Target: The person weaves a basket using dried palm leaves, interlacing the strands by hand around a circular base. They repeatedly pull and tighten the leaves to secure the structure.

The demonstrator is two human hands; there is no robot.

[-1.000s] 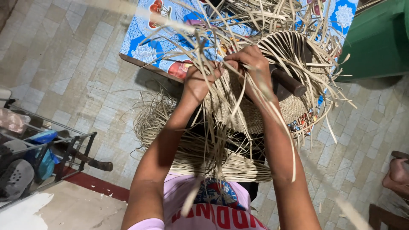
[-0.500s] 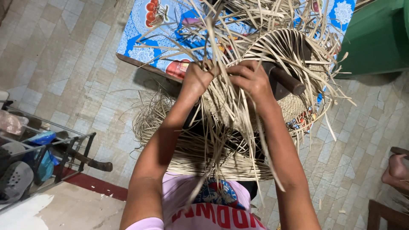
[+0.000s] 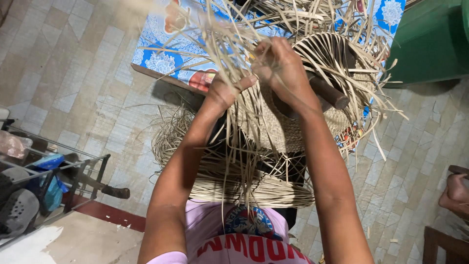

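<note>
Floor tiles [image 3: 73, 73], pale and square, are filling most of the view from nine o'clock round to four o'clock. Lying across twelve o'clock is a blue patterned mat [image 3: 161, 58] with white flowers, its near edge running toward the centre. A green bin [image 3: 430, 44] is standing at two o'clock, well apart from the work.

At the centre, a half-woven straw basket [image 3: 293, 122] is being held up, its woven body sitting just right of centre and its loose straw strips [image 3: 229, 161] fanning out in every direction, many hanging down toward six o'clock. A dark wooden form [image 3: 327, 90] is poking out of the basket toward three o'clock. Beneath it, at about six o'clock, a flat woven piece [image 3: 264, 188] is lying over the person's lap, above the pink shirt [image 3: 229, 239].

At eight o'clock a metal rack [image 3: 63, 166] is standing on the floor, holding grey sandals [image 3: 19, 210] and a blue bag [image 3: 49, 164].

The left hand [image 3: 222, 93] is closing around a bunch of strips just left of centre, thumb pointing toward the other hand. The right hand [image 3: 283, 66], at about one o'clock from it and nearly touching it, is pinching strips at the basket's rim, fingers curled shut on them.
</note>
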